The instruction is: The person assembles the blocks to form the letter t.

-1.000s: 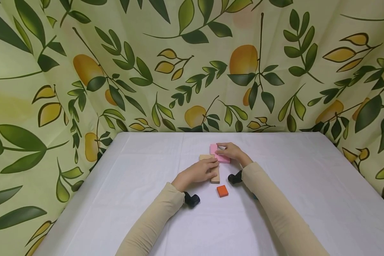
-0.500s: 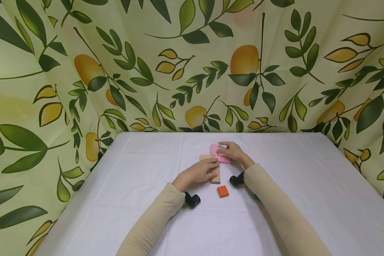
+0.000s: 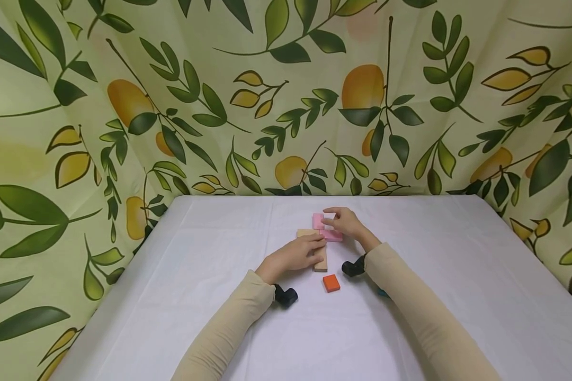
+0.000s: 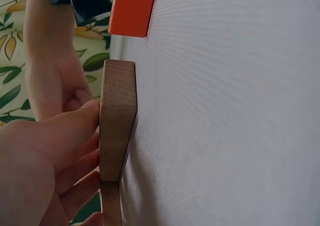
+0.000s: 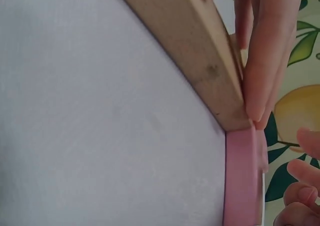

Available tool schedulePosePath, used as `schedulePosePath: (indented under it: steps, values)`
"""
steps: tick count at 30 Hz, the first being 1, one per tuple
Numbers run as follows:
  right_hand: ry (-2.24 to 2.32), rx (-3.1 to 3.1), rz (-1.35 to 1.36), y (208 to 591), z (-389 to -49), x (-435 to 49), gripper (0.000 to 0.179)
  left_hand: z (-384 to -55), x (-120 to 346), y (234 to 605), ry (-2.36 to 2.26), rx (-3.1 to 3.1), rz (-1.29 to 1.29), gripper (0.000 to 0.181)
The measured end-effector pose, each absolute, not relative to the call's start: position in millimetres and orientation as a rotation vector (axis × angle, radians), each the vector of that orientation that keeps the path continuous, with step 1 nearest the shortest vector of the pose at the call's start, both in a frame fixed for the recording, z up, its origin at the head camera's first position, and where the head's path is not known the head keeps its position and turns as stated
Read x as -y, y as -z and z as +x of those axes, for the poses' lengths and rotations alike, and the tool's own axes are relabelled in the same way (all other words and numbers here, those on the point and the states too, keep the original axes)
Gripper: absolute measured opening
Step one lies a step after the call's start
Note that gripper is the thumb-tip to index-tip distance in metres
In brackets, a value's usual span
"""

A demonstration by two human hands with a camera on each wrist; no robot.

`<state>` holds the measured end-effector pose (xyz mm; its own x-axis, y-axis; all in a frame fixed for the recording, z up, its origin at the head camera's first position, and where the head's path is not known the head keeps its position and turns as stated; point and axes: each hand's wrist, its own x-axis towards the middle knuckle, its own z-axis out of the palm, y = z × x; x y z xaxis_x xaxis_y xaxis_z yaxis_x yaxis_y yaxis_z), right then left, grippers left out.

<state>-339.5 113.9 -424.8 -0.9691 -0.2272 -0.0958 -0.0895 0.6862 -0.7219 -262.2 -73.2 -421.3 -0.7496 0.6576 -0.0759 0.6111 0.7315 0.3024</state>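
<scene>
My left hand (image 3: 293, 255) rests on two plain wooden blocks; one wooden block (image 3: 321, 263) points toward me and the other wooden block (image 3: 307, 232) lies crosswise at its far end. In the left wrist view, the thumb and fingers of that left hand (image 4: 30, 161) lie along the block's upper face. Two pink blocks adjoin the wood: a far pink block (image 3: 318, 221) and a crosswise pink block (image 3: 332, 236). Over these hovers my right hand (image 3: 345, 221), fingers loosely bent around nothing. The right wrist view shows its fingertips (image 5: 305, 171) apart from the pink block (image 5: 240, 181).
An orange square block (image 3: 331, 283) lies nearer me than the wooden ones. Part of a teal thing (image 3: 382, 292) shows beside the right sleeve. Black wrist cameras sit under both wrists. A white cloth covers the table (image 3: 195, 317), and a leaf-patterned curtain (image 3: 286, 106) hangs behind.
My right hand has let go of the far pink block and lifted slightly away to the right. My left hand and the blocks stay in place.
</scene>
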Motion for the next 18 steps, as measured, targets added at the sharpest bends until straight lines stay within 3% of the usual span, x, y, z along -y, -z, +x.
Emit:
schedulePosePath:
  steps: [18]
  values:
    - [1.243,-2.703,-0.234,415,-320,-113,0.045,-263,74,420,-0.268,-2.756,1.032,0.053]
